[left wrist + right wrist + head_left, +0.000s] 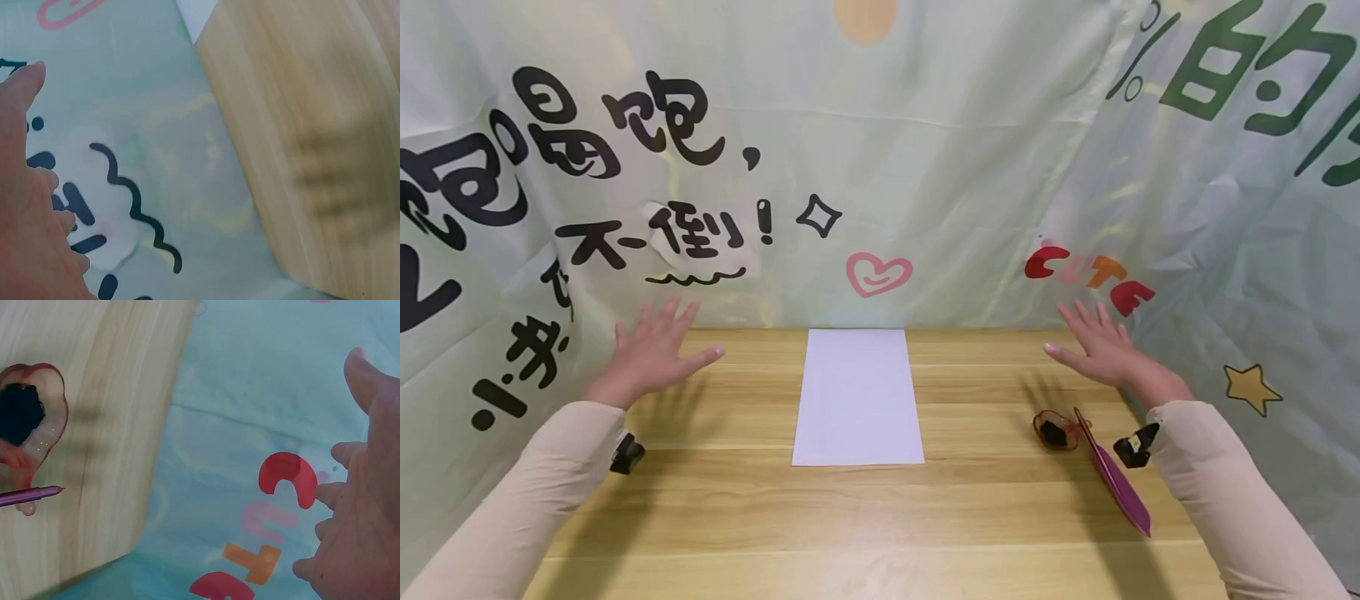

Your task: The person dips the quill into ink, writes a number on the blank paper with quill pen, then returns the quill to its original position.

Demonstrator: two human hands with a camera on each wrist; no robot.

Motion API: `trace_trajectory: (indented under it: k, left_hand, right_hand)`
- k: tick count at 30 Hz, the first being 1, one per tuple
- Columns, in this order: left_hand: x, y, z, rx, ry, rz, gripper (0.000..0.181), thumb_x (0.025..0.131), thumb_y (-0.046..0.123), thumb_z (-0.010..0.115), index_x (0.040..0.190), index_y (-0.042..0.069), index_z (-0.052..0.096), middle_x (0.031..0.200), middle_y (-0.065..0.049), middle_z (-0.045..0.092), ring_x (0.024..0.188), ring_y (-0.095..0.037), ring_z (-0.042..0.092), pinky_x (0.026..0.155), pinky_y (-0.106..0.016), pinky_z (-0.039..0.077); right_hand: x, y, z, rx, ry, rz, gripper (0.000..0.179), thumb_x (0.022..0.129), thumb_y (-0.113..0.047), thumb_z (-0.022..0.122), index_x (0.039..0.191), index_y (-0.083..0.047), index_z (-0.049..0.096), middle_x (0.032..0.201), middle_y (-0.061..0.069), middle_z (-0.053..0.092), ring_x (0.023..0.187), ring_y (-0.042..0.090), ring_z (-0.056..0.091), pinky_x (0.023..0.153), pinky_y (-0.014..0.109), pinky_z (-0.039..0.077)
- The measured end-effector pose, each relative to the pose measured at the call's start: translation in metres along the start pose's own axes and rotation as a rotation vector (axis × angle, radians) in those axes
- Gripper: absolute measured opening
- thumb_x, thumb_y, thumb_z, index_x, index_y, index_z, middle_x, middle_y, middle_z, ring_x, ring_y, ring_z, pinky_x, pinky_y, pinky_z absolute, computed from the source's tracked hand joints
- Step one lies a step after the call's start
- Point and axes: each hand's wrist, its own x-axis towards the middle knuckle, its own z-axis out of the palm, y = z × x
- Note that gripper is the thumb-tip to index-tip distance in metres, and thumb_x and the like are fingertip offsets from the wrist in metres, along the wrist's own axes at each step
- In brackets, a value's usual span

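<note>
My left hand [651,346] is held up over the far left of the table with its fingers spread, and nothing is in it. In the left wrist view, part of this hand [37,187] shows along the left edge. On the other side my right hand [1097,346] is raised the same way, fingers apart and bare. Below it on the table lies a clear reddish dish [53,425] with a black lump [20,414] inside. A purple pen [1116,479] with a thin tip and broad, flat rear leans across the dish's narrow end.
A blank white sheet of paper [859,400] lies upright at the middle of the wooden table [857,525], reaching its back edge. A printed cloth [962,167] hangs behind and along both sides. Each wrist carries a small black camera [627,454].
</note>
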Motion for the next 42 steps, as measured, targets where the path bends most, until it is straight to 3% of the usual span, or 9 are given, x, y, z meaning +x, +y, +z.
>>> trace_trajectory:
  k: [7, 23, 31, 39, 42]
  left_hand:
    - [0.008, 0.013, 0.021, 0.004, -0.017, 0.049, 0.097, 0.087, 0.072, 0.042, 0.156, 0.014, 0.004, 0.159, -0.016, -0.010, 0.138, -0.054, -0.014, 0.096, -0.076, -0.016]
    - [0.034, 0.047, 0.081, -0.044, -0.067, 0.178, 0.094, 0.087, 0.069, 0.046, 0.155, 0.012, 0.015, 0.161, -0.013, 0.004, 0.145, -0.042, -0.010, 0.101, -0.074, -0.010]
    - [0.040, 0.061, 0.118, -0.026, -0.148, 0.207, 0.095, 0.087, 0.070, 0.045, 0.155, 0.013, 0.012, 0.162, -0.009, 0.001, 0.146, -0.040, -0.005, 0.105, -0.072, -0.006]
    - [0.040, 0.077, 0.149, -0.119, -0.158, 0.287, 0.095, 0.088, 0.061, 0.054, 0.153, 0.003, 0.016, 0.159, -0.020, 0.009, 0.144, -0.043, 0.009, 0.110, -0.065, 0.014]
    - [0.041, 0.078, 0.164, -0.121, -0.172, 0.301, 0.094, 0.089, 0.061, 0.052, 0.153, 0.001, 0.016, 0.159, -0.021, 0.009, 0.144, -0.043, 0.009, 0.112, -0.061, 0.014]
  right_hand:
    - [-0.008, 0.010, 0.008, 0.052, -0.009, -0.004, 0.085, 0.097, -0.051, 0.045, 0.155, -0.011, -0.003, 0.155, 0.032, -0.007, 0.137, 0.052, -0.021, 0.100, 0.076, -0.006]
    - [-0.038, 0.057, 0.044, 0.261, 0.009, 0.005, 0.076, 0.101, -0.040, 0.041, 0.155, -0.010, -0.004, 0.154, 0.033, -0.005, 0.135, 0.055, -0.020, 0.097, 0.078, -0.002]
    - [-0.059, 0.074, 0.064, 0.321, 0.038, 0.036, 0.073, 0.103, -0.038, 0.038, 0.154, -0.007, -0.004, 0.152, 0.036, 0.001, 0.133, 0.063, 0.006, 0.095, 0.078, 0.011]
    - [-0.075, 0.084, 0.081, 0.375, 0.069, 0.073, 0.069, 0.104, -0.036, 0.036, 0.152, 0.002, 0.005, 0.150, 0.038, 0.012, 0.129, 0.063, 0.019, 0.092, 0.076, 0.024]
    - [-0.081, 0.089, 0.088, 0.392, 0.083, 0.079, 0.065, 0.105, -0.033, 0.036, 0.151, 0.005, 0.010, 0.148, 0.039, 0.019, 0.128, 0.060, 0.027, 0.093, 0.071, 0.030]
